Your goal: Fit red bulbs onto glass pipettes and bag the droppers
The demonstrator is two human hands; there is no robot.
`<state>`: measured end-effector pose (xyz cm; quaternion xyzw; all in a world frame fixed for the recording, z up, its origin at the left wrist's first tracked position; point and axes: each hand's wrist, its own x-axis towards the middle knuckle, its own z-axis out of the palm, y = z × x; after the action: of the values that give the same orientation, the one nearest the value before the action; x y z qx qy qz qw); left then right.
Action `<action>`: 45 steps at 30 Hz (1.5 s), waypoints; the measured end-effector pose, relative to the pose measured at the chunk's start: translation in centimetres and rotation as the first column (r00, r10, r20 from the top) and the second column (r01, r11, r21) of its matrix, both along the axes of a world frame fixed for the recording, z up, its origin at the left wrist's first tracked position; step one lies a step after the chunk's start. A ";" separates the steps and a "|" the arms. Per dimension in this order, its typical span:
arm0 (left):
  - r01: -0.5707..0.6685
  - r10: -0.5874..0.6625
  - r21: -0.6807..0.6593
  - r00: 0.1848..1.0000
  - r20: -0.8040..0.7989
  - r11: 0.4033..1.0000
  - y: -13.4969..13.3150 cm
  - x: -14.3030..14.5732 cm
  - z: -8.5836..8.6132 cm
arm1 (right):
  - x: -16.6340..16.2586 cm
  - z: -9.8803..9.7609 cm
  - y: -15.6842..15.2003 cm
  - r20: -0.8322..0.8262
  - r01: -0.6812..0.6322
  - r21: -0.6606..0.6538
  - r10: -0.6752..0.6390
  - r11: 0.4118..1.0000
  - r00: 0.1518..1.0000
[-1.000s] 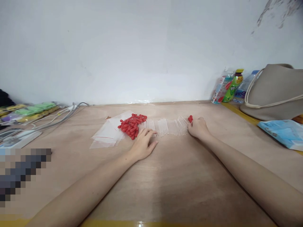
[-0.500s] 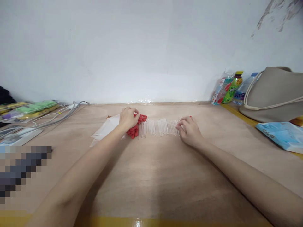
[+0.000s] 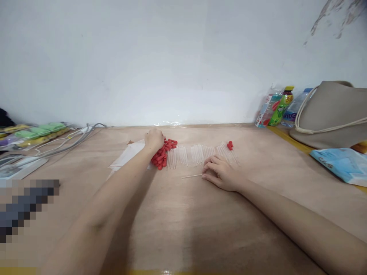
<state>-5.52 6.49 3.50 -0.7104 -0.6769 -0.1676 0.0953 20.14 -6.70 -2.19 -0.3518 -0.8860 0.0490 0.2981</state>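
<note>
My right hand (image 3: 219,173) is closed, its thumb and fingertips pinching one end of a thin clear tube (image 3: 191,176). That tube points left, low over the wooden table. Behind it a row of similar thin clear tubes (image 3: 197,154) lies side by side. My left hand (image 3: 155,139) is at the back edge of a pile of red rubber bulbs (image 3: 160,158), with its fingers curled down. The fingertips are hidden, so what they hold cannot be made out. A white plastic bag (image 3: 126,158) lies partly under my left forearm.
Beyond the row's right end sit a few red bulbs (image 3: 230,145). Drink bottles (image 3: 282,109), a grey-beige bag (image 3: 332,114) and a blue packet (image 3: 341,164) stand or lie at right. Cables (image 3: 71,139) and a power strip (image 3: 25,168) are at left. A wall (image 3: 183,61) closes the back.
My right hand has come left and toward me from the row's right end, bringing a tube out in front. The red bulbs there are now uncovered. My left hand stays by the red pile.
</note>
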 end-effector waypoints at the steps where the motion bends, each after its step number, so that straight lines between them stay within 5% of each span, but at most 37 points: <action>1: 0.014 -0.014 0.029 1.000 0.008 0.999 -0.4 0.1 0.0 | 0.0 0.0 0.0 0.000 -0.002 -0.004 0.002 1.000 1.000; 4: 0.136 -0.150 0.175 0.986 0.069 0.975 -2.7 0.5 -0.1 | -0.1 0.0 -0.1 0.004 -0.008 -0.022 0.008 1.000 1.000; 7: 0.359 -0.398 0.288 0.913 0.088 0.888 -6.7 0.7 -1.1 | -0.1 -0.1 -0.3 -0.006 -0.008 -0.047 0.007 0.999 1.000; 14: 0.676 -0.684 0.108 0.720 0.118 0.729 -15.1 0.1 -3.8 | 0.3 0.0 -0.8 -0.074 -0.005 -0.093 -0.002 0.996 0.997; 23: 0.879 -0.871 -0.184 0.467 0.151 0.440 -12.5 -1.6 -1.8 | -0.4 0.0 -1.0 -0.048 -0.059 -0.152 0.053 0.987 0.997; 29: 0.869 -0.887 -0.216 0.461 0.024 0.446 -11.7 -2.0 -2.1 | -0.5 -0.4 -0.7 -0.057 -0.081 -0.149 0.073 0.986 0.996; 33: 0.862 -0.866 -0.116 0.499 0.026 0.493 -11.9 -1.0 -2.5 | -0.6 -0.5 -0.7 -0.069 -0.044 -0.107 0.037 0.993 0.997; 40: 0.701 -0.660 0.094 0.606 0.444 0.707 -13.1 2.4 -4.9 | -0.6 -1.2 -0.7 -0.254 0.062 -0.150 -0.099 0.987 0.962; 45: 0.669 -0.613 0.104 0.594 0.521 0.736 -13.2 2.6 -5.9 | -0.7 -1.2 -0.6 -0.254 0.014 -0.076 -0.033 0.997 0.967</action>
<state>-2.92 -6.70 -2.38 -0.8360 -0.3824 -0.3418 -0.1953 19.43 -7.29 -3.39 -0.3638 -0.8337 0.1231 0.3969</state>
